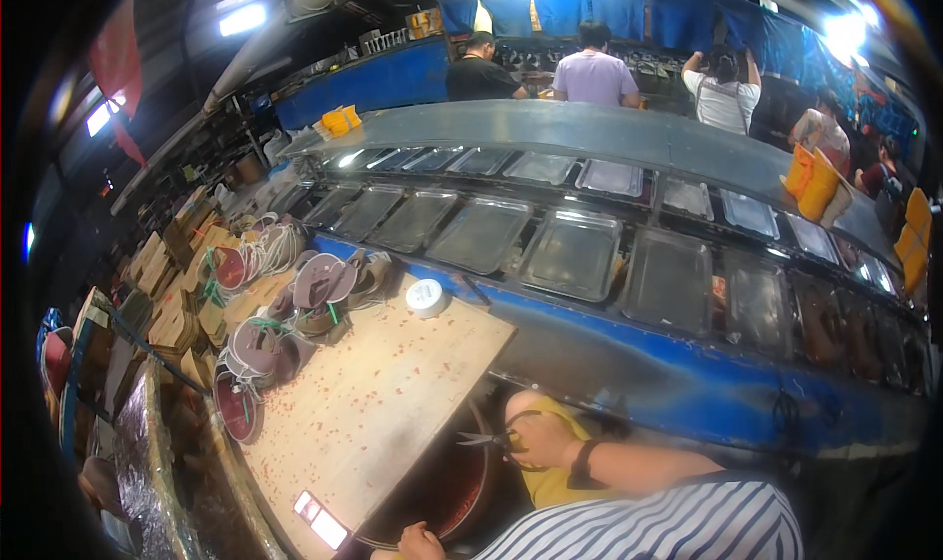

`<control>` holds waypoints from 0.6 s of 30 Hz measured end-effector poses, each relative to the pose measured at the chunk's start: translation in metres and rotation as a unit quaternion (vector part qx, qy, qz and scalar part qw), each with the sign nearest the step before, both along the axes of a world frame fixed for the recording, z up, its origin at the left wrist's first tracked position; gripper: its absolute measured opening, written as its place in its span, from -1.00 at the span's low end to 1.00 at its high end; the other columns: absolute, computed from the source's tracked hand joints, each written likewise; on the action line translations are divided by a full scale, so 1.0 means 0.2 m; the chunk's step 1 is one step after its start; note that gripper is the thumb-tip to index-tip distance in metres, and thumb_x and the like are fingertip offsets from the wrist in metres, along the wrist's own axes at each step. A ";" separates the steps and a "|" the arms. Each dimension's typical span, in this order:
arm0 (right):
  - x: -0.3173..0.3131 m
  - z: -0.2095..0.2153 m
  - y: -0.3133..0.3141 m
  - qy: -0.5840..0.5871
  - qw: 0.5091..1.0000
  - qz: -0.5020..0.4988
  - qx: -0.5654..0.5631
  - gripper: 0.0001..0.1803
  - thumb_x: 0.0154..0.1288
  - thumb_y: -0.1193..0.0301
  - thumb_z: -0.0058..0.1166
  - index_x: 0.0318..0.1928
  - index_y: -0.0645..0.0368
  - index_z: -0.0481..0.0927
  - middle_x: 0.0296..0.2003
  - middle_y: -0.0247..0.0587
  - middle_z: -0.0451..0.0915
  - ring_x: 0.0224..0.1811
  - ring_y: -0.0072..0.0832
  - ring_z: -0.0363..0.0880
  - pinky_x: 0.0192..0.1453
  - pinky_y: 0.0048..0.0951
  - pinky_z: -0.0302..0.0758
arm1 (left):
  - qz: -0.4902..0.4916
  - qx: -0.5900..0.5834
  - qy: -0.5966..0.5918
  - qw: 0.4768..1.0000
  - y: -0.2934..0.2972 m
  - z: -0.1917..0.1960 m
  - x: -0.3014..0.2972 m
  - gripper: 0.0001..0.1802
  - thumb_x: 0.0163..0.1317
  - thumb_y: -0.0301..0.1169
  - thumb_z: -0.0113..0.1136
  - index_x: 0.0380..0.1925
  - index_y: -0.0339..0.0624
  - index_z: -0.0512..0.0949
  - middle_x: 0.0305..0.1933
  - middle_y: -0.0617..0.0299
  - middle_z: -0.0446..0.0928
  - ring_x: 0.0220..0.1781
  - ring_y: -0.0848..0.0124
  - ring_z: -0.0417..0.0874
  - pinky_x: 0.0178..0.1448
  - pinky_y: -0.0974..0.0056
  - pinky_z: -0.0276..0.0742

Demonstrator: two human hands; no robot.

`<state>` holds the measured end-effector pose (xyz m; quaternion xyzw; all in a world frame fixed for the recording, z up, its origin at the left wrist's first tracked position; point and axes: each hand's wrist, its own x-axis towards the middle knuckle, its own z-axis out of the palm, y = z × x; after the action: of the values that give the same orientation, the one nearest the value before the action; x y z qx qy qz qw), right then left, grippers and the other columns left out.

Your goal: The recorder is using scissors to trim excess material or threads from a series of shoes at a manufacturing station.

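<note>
My right hand is closed around the handles of a pair of scissors, blades apart and pointing left over a round tub that holds small red scraps. My left hand is at the lower edge beside the tub, fingers curled; whatever may be inside them is hidden. Left of it, a phone with a lit screen lies on the pale wooden board, which is strewn with reddish trimmings. Sandals tied with white and green cords are heaped along the board's left side. A round white container stands at its far edge.
A blue-sided conveyor with rows of clear-covered trays runs beyond the board. Stacked wooden pieces fill the left. Yellow-orange bundles rest on a grey ledge. Several people work at the back.
</note>
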<state>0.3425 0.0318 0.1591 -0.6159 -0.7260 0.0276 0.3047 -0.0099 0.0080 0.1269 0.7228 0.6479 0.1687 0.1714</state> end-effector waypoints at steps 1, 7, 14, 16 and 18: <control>0.00 0.00 0.00 0.000 1.000 -0.001 0.000 -0.51 0.05 0.06 0.31 -0.13 0.13 0.57 -0.29 -0.14 0.63 -0.17 -0.22 0.61 -0.06 -0.25 0.47 | -0.001 0.000 0.000 1.000 0.00 0.00 0.01 -0.67 0.29 -0.39 -0.04 -0.06 -0.24 0.61 -0.02 -0.14 0.60 0.06 -0.07 0.59 0.20 0.03 0.47; 0.00 -0.03 -0.01 0.011 0.999 -0.010 -0.031 -0.51 0.05 0.06 0.31 -0.14 0.13 0.56 -0.25 -0.14 0.63 -0.16 -0.22 0.61 -0.06 -0.23 0.47 | -0.004 -0.004 0.007 1.000 -0.01 0.02 0.01 -0.69 0.28 -0.41 -0.03 -0.08 -0.24 0.62 -0.04 -0.14 0.61 0.04 -0.07 0.59 0.17 0.03 0.49; 0.04 -0.01 -0.02 0.136 0.990 -0.014 -0.045 -0.44 0.02 -0.02 0.35 -0.11 0.11 0.55 -0.26 -0.09 0.63 -0.18 -0.11 0.61 -0.09 -0.18 0.48 | 0.007 -0.009 0.085 0.996 0.01 -0.07 0.00 -0.71 0.27 -0.35 0.01 -0.11 -0.11 0.66 -0.10 -0.10 0.64 0.02 -0.03 0.61 0.15 0.02 0.49; 0.06 -0.06 0.00 0.213 0.974 -0.025 -0.068 -0.43 0.00 -0.02 0.37 -0.10 0.07 0.56 -0.29 -0.08 0.63 -0.21 -0.09 0.61 -0.14 -0.17 0.49 | 0.010 -0.037 0.126 0.991 0.07 -0.15 0.02 -0.71 0.27 -0.31 0.04 -0.10 -0.07 0.67 -0.11 -0.09 0.64 0.03 -0.01 0.61 0.16 0.03 0.49; 0.05 -0.06 0.03 0.261 0.962 -0.027 -0.081 -0.44 -0.02 0.01 0.40 -0.09 0.07 0.56 -0.31 -0.09 0.63 -0.22 -0.09 0.62 -0.16 -0.17 0.50 | -0.042 -0.048 0.147 0.987 0.11 -0.17 0.04 -0.71 0.27 -0.31 0.04 -0.11 -0.08 0.67 -0.11 -0.09 0.64 0.02 -0.01 0.61 0.15 0.03 0.49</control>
<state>0.3530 0.0378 0.1467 -0.6297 -0.5997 0.2375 0.4330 -0.0011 0.0300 0.0929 0.7571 0.6425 0.0218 0.1159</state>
